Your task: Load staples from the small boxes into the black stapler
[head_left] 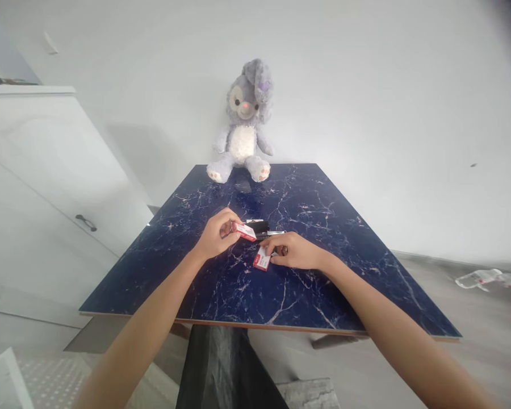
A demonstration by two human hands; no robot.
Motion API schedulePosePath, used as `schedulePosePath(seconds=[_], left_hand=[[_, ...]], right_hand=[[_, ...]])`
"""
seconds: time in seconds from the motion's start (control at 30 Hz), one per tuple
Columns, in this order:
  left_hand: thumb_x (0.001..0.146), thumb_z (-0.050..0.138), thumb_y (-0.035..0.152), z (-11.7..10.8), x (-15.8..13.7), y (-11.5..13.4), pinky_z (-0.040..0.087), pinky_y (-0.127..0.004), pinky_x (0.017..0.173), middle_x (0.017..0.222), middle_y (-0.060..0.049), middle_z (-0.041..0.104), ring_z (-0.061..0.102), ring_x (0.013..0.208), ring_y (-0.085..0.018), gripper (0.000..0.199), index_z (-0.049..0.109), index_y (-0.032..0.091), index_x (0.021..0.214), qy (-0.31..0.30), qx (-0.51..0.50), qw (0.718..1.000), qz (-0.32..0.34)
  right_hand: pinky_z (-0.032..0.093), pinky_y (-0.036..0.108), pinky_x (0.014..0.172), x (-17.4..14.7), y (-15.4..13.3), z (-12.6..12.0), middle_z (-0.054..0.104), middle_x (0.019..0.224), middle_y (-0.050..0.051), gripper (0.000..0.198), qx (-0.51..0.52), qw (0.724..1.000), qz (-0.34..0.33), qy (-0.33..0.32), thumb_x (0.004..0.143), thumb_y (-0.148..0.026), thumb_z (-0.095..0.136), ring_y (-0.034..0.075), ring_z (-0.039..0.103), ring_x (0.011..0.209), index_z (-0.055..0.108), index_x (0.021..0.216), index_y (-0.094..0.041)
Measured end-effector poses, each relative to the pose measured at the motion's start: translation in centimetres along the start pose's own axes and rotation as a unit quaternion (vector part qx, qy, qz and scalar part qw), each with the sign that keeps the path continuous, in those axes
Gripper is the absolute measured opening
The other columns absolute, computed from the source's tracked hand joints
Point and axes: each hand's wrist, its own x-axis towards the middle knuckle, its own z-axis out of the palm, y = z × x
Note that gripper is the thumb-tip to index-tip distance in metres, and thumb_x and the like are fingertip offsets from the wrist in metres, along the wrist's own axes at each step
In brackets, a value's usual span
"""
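Observation:
My left hand (pixel 218 234) pinches a small red-and-white cardboard box (pixel 244 231) between thumb and fingers, tilted a little above the tabletop. My right hand (pixel 293 250) is closed on the right edge of a second small red-and-white box (pixel 262 258), nearer to me; whether this one rests on the table I cannot tell. Just beyond both hands lies a dark item (pixel 260 226) with a white part along its far side, its kind unclear. Beside it is a thin, silvery, pen-like thing (pixel 276 232), partly hidden by my right hand.
The table (pixel 281 301) has a dark blue marbled top. A grey plush rabbit (pixel 242 130) sits at its far edge against the white wall. White cabinets (pixel 46 170) stand at the left. Crumpled clear plastic (pixel 489 278) lies on the floor at right.

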Motion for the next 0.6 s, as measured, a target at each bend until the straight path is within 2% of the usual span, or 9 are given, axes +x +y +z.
schedulePosePath(seconds=[0.1, 0.2, 0.3, 0.4, 0.5, 0.6], left_hand=[[0.083, 0.062, 0.023, 0.2, -0.1, 0.0, 0.041, -0.026, 0.061, 0.093, -0.003, 0.056, 0.049, 0.068, -0.012, 0.014, 0.062, 0.017, 0.096, -0.011, -0.02, 1.0, -0.016], [0.083, 0.06, 0.023, 0.6, -0.1, -0.1, 0.044, -0.026, 0.064, 0.096, -0.004, 0.056, 0.052, 0.074, -0.013, 0.013, 0.064, 0.018, 0.095, -0.009, -0.054, 0.998, -0.04], [0.084, 0.06, 0.025, 0.9, -0.1, -0.4, 0.045, -0.025, 0.065, 0.097, -0.004, 0.057, 0.054, 0.077, -0.014, 0.014, 0.065, 0.018, 0.094, -0.008, -0.091, 0.994, -0.065], [0.088, 0.057, 0.031, 0.9, -0.1, -0.9, 0.043, -0.024, 0.057, 0.085, -0.002, 0.059, 0.054, 0.065, -0.012, 0.017, 0.064, 0.017, 0.095, -0.012, -0.134, 0.985, -0.104], [0.092, 0.055, 0.037, 0.8, -0.2, -1.1, 0.039, -0.022, 0.048, 0.068, 0.001, 0.058, 0.051, 0.051, -0.01, 0.022, 0.062, 0.017, 0.098, -0.011, -0.161, 0.976, -0.15], [0.089, 0.062, 0.035, 0.9, -0.2, -1.0, 0.041, -0.021, 0.047, 0.064, 0.002, 0.061, 0.053, 0.048, -0.009, 0.021, 0.061, 0.017, 0.098, -0.034, -0.146, 0.972, -0.18]], right_hand=[[0.048, 0.026, 0.068, 0.0, 0.2, 0.3, 0.069, 0.11, 0.005, 0.016, -0.031, 0.999, -0.009, 0.019, 0.079, -0.013, 0.067, 0.014, 0.062, 0.077, 0.072, 0.091, -0.021], [0.049, 0.026, 0.069, 0.0, 0.3, 0.6, 0.066, 0.115, 0.006, 0.016, -0.049, 0.999, 0.0, 0.025, 0.079, -0.013, 0.067, 0.012, 0.06, 0.073, 0.071, 0.092, -0.021], [0.048, 0.026, 0.069, 0.0, 0.3, 0.5, 0.068, 0.105, 0.004, 0.016, -0.068, 0.998, -0.001, 0.02, 0.079, -0.013, 0.068, 0.012, 0.059, 0.071, 0.07, 0.092, -0.021], [0.047, 0.026, 0.069, 0.0, 0.1, 0.2, 0.069, 0.094, 0.002, 0.014, -0.078, 0.997, -0.002, 0.026, 0.079, -0.013, 0.068, 0.013, 0.059, 0.072, 0.069, 0.091, -0.021], [0.048, 0.025, 0.068, -0.1, 0.2, -0.2, 0.069, 0.097, 0.003, 0.013, -0.072, 0.996, 0.01, 0.058, 0.078, -0.015, 0.069, 0.012, 0.06, 0.07, 0.069, 0.09, -0.021], [0.049, 0.025, 0.063, -0.2, 0.2, -0.6, 0.068, 0.104, 0.004, 0.014, -0.045, 0.993, 0.027, 0.101, 0.078, -0.018, 0.07, 0.01, 0.059, 0.065, 0.068, 0.092, -0.021]])
